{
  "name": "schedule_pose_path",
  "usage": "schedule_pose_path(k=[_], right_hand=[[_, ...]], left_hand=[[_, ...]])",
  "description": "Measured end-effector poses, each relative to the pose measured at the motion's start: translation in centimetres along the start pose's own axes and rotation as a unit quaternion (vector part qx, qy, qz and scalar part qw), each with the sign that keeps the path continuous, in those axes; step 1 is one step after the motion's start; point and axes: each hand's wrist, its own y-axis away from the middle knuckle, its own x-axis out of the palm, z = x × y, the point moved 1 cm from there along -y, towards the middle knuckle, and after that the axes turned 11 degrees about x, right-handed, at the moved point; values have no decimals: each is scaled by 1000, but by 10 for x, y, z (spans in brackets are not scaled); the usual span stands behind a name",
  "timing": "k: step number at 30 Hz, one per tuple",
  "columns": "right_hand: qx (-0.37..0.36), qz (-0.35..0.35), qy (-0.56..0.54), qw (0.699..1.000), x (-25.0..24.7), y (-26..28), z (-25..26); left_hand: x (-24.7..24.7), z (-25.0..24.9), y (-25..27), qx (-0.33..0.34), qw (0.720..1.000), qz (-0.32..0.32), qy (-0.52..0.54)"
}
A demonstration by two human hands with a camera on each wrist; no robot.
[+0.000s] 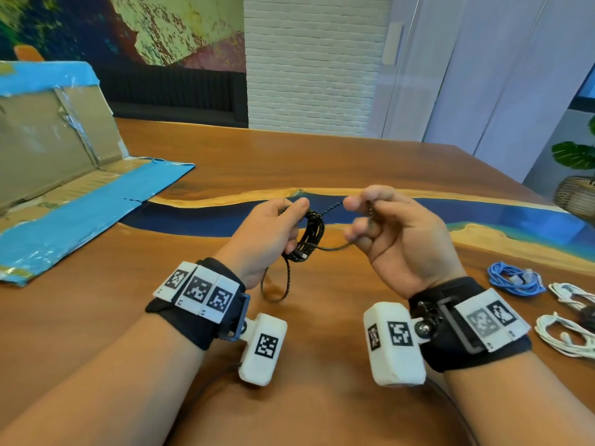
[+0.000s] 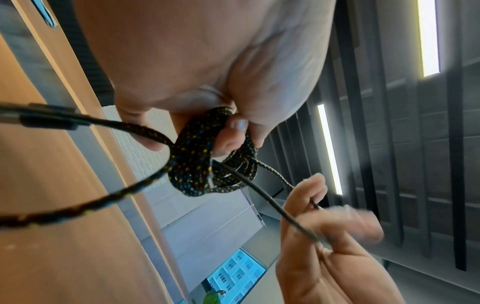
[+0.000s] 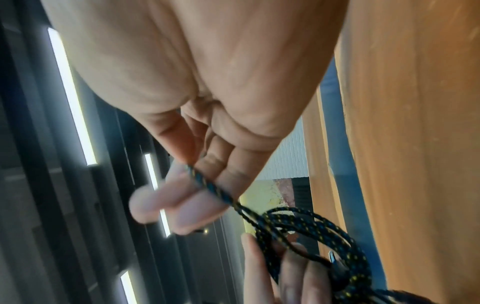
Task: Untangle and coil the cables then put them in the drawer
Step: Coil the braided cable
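L hand (image 1: 270, 231) grips coiled black braided cable w/ yellow-blue flecks (image 1: 311, 235) above wooden tabletop (image 1: 322, 156); R hand (image 1: 394, 233) pinches its loose strand beside the coil.

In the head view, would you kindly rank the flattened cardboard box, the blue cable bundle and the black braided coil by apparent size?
1. Flattened cardboard box, by far the largest.
2. and 3. Blue cable bundle and black braided coil held by the left hand: they look similar; the coil is raised nearer the camera, so I would not rank them.
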Motion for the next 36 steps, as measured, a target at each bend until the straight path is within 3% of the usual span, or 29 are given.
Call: schedule_pose_path(k=[4,6,8,10,17,21,23,26,29,31,33,36], right_hand=[[9,-8,60,998,-15,2,17],[-23,-60,188,980,-27,1,24],[-68,-146,367,916,-34,0,27],[-94,-199,453,864,-41,-2,28],[-73,-246,468,846,-56,-2,33],[-75,-260,521,810,-59,-8,28],[-72,-277,502,816,-66,-9,30],[-51,-293,413,861,-75,-9,34],[-16,-282,226,932,-75,-10,35],[11,-255,136,957,-78,-11,34],[16,-263,169,950,-83,-12,34],[-23,-328,352,876,-81,-12,32]], left_hand=[[-8,-1,-3,-16,1000,-26,1],[-11,-1,-5,-31,999,-31,21],[-12,1,-5,-40,998,-26,36],[-10,2,-4,-48,998,-16,38],[-9,-3,-3,-66,993,-17,93],[-6,-3,-3,-57,993,-11,99],[-10,-2,-5,-38,997,-26,64],[-22,-2,-9,-29,997,-66,20],[-27,1,-11,-37,996,-79,-6],[-28,3,-11,-45,996,-79,-13],[-27,6,-10,-63,996,-71,-3],[-20,6,-8,-75,995,-58,-18]])
